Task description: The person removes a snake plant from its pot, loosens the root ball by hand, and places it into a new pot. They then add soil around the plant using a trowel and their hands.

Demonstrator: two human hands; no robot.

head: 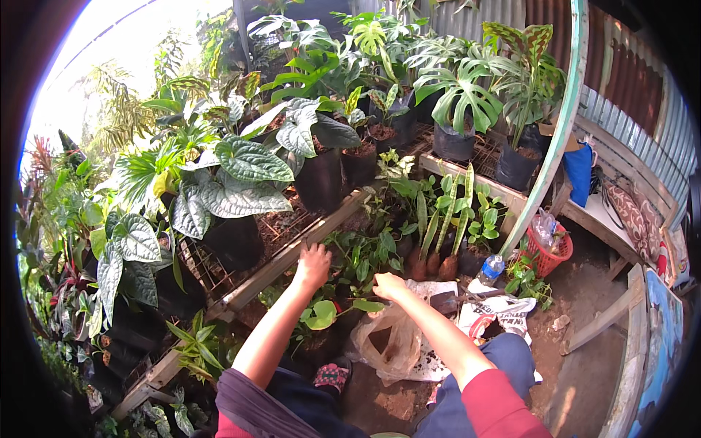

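Note:
My left hand (314,265) is beside the wooden edge of the plant bench (287,268), its fingers partly curled at the foliage. My right hand (388,287) is bent over the lower green plants (361,254); its fingertips are hidden and whether it grips a leaf or stem is unclear. Between and below the hands stands a round-leaved potted plant (320,315). A clear plastic bag (386,342) with dark soil lies open on a pale sheet (432,369) below my right hand. A trowel-like blade (443,302) rests at the sheet's upper part.
Snake plants (449,219) stand ahead, near a water bottle (490,269) and a red plastic basket (549,252). A printed sack (501,313) lies right of my forearm. Large-leaved potted plants (230,191) crowd the bench at left. A pale green post (564,117) leans at right, before a wooden seat (597,222).

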